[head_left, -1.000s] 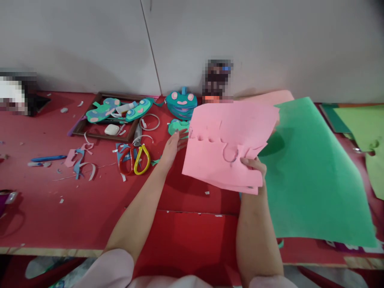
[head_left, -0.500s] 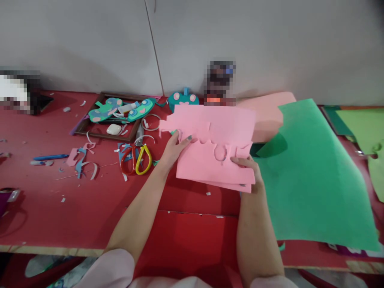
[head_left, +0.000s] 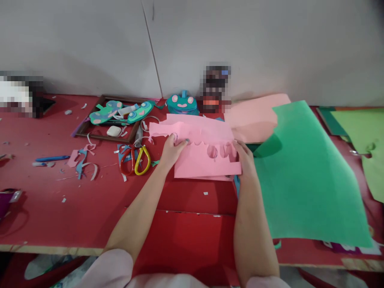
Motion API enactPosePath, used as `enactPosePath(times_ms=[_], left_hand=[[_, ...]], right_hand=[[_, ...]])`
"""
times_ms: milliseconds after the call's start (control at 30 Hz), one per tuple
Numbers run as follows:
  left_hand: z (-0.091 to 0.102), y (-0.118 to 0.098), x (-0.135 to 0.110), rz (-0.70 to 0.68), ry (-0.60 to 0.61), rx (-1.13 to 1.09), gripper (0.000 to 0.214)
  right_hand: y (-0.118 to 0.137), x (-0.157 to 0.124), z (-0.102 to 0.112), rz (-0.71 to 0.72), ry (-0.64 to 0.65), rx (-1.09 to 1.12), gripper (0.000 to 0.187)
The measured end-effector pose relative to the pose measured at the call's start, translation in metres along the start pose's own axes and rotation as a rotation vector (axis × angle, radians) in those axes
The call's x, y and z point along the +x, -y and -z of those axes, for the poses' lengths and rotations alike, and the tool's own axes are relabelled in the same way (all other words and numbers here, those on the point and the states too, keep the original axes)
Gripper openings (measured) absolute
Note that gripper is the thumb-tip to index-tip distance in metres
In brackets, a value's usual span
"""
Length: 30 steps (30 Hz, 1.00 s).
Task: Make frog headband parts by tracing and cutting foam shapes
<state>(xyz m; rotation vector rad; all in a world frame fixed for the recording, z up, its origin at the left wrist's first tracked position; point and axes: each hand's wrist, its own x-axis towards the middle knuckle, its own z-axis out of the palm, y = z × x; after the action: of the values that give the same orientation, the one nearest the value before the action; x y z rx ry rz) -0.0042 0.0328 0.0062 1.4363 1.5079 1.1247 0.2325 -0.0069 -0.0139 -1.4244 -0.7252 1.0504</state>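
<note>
Pink craft sheets [head_left: 195,162] with scalloped cut-outs and holes lie one over another in front of me. My left hand [head_left: 174,153] grips their left side, thumb on top and the other fingers partly hidden. At the right edge, my right hand [head_left: 245,158] holds the sheets, its fingers bent over the side. Behind them stands a teal frog-faced piece [head_left: 182,105] with pink round eyes. Left of my left hand lie scissors [head_left: 142,160] with one red and one yellow handle.
A brown frame [head_left: 103,135] holds green cut-out pieces [head_left: 106,113] and a white case [head_left: 114,131]. Paper scraps [head_left: 81,160] and a blue pen [head_left: 52,158] lie at left. A large green sheet [head_left: 312,184] and a peach sheet [head_left: 255,116] cover the right side.
The pink sheets have come lower and slightly left, and their far part now tilts flatter. My right hand has moved up along their right edge.
</note>
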Motion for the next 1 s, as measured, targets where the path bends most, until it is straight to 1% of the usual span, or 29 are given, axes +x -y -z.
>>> enactPosePath(times_ms=[100,167,233,333,433,533,667,867,1000], left_hand=[[-0.001,-0.009,-0.004,0.002,-0.013,-0.003,0.040],[0.001,-0.016,-0.008,0.028,-0.010,0.008,0.038],[0.005,-0.022,-0.014,0.064,-0.014,0.042,0.039],[0.017,-0.024,-0.024,0.123,-0.030,0.111,0.041],[0.031,-0.018,-0.036,0.176,-0.018,0.144,0.038],[0.040,-0.006,-0.049,0.212,-0.002,0.159,0.041],[0.044,0.011,-0.064,0.226,-0.014,0.181,0.037],[0.047,0.025,-0.079,0.170,-0.019,0.317,0.032],[0.050,0.030,-0.088,0.198,-0.024,0.392,0.032]], right_hand=[[0.005,0.000,0.002,0.036,0.017,-0.030,0.031],[0.007,0.000,0.002,0.048,0.019,-0.046,0.026],[0.007,0.000,0.003,0.042,0.022,-0.063,0.024],[0.006,0.000,0.002,-0.006,0.050,-0.077,0.027],[0.005,-0.001,0.000,-0.023,0.112,-0.122,0.035],[0.003,-0.001,-0.003,-0.007,0.222,-0.203,0.041],[-0.002,-0.002,-0.007,0.002,0.330,-0.287,0.032],[-0.004,-0.007,-0.008,-0.040,0.375,-0.421,0.020],[-0.006,-0.008,-0.008,-0.045,0.396,-0.465,0.011]])
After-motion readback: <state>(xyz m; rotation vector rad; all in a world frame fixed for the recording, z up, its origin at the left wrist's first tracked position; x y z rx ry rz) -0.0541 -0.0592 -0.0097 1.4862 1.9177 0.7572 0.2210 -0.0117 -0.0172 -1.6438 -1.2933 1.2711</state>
